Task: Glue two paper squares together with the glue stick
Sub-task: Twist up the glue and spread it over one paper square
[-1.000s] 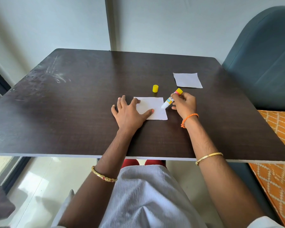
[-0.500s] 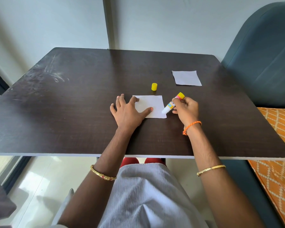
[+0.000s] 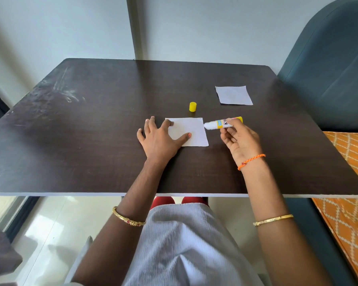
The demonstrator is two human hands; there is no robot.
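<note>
Head view:

- My left hand lies flat with fingers spread on the near paper square, thumb and forefinger pressing its left part to the table. Fingers straight, nothing gripped.
- My right hand pinches the glue stick round its labelled barrel, fingers curled about it. The stick lies near level, white glue end toward the left hand and just beside the near square's right edge. I cannot tell whether the tip touches the sheet.
- The second paper square lies flat beyond the right hand, well apart from it and untouched.
- The yellow cap stands beyond the near square, between the two hands and clear of both.
- Handling, paper: I judge each square very light, thin and limp. It will slide or buckle under the glue's drag unless pinned, so the left hand's flat press is the correct hold. To lift the second square, a corner or edge pinch suits best.
- Handling, stick: I judge it light and rigid, with a soft glue tip that smears. The barrel is the right place to hold; the exposed tip should not be touched.
- Risk: once glued, the near square will be tacky, and fingers resting on it may stick.
</note>
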